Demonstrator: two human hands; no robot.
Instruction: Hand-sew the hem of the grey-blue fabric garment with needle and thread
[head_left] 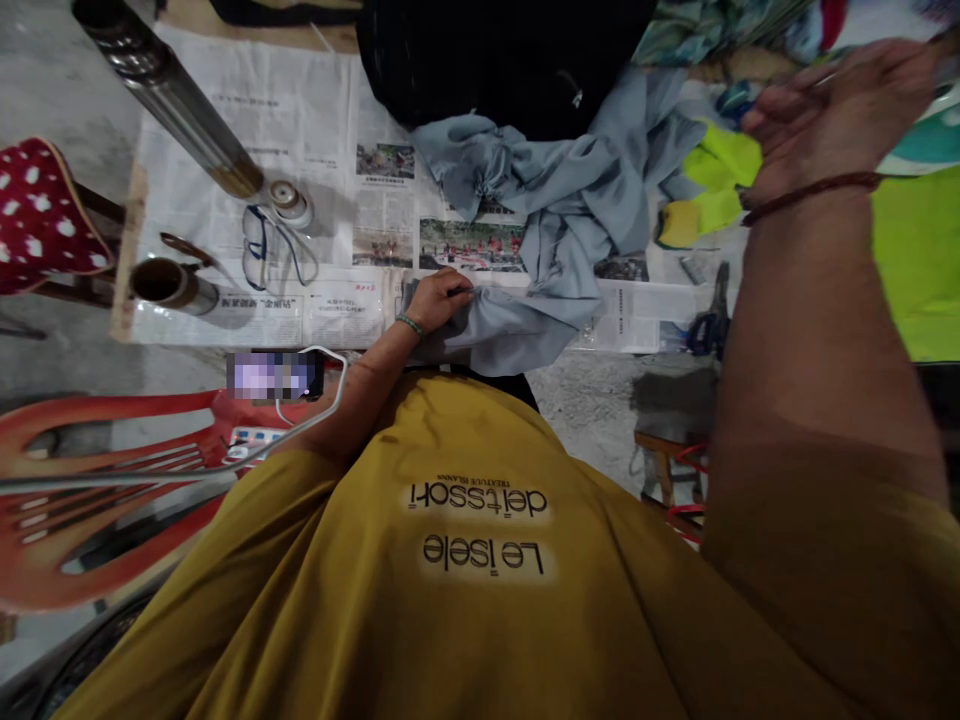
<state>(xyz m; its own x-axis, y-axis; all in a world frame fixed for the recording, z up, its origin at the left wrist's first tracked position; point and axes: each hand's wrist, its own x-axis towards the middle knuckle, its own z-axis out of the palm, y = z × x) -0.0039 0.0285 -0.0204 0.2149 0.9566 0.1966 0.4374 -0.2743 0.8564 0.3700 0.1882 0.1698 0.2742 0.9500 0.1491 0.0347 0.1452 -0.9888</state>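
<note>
Grey cloth (581, 190) lies rumpled over the newspaper-covered table, with one end reaching the near edge by my body. My left hand (441, 300), a beaded bracelet at its wrist, is closed on that near end of the grey cloth, fingers pinched together. Out to the far right, my right hand (832, 115) is raised above the table with its fingers curled in. It is a little blurred, and what it holds, if anything, cannot be made out. Bright yellow-green cloth (720, 165) lies close to its wrist, beside a small yellow object (679, 224).
A steel flask (180, 100), a lid (289, 203), eyeglasses (256, 245) and a cup (169, 283) stand or lie at left. A black bag-like item (502, 60) fills the back. Dark-handled scissors (705, 325) lie at right. A red chair (112, 405) with a cabled phone (274, 376) is beside me.
</note>
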